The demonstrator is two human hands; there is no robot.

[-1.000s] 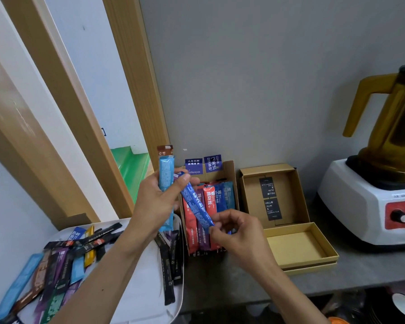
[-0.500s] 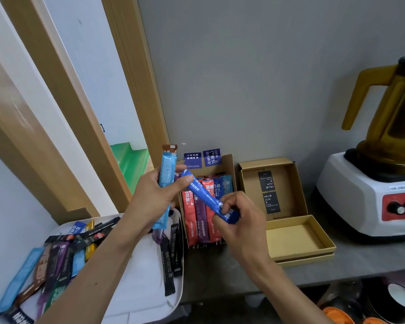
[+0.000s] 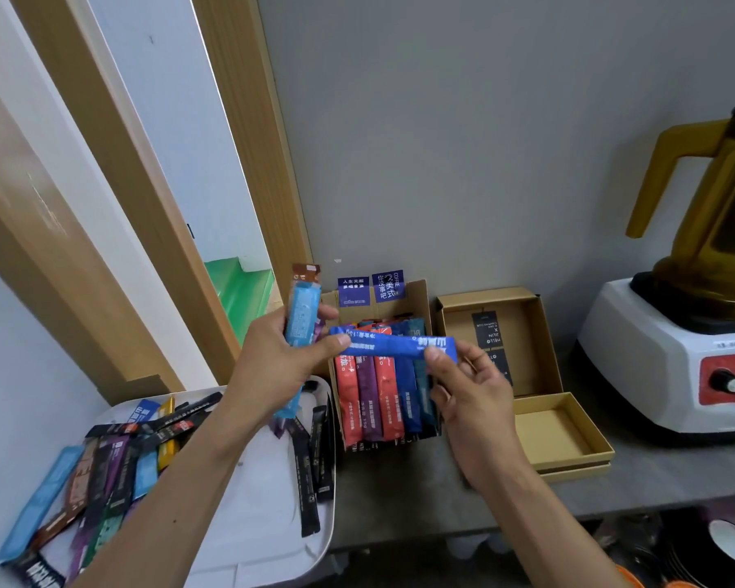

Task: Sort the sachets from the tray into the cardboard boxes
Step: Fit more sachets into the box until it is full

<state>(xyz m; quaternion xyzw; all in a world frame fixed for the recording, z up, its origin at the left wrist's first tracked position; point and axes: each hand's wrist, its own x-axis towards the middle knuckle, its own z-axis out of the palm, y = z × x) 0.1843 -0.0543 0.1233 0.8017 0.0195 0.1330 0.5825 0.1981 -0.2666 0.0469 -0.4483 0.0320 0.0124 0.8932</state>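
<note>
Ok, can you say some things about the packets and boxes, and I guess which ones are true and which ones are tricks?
1. The dark blue sachet is held level between the left hand and the right hand. True.
2. The left hand also grips a light blue sachet that stands upright. True.
3. The right cardboard box is full of packets. False: its base is bare. The row of sachets stands in the left cardboard box.
4. The tray has nothing on it. False: many loose sachets lie on it.
5. The blender jug is green. False: it is amber.
</note>
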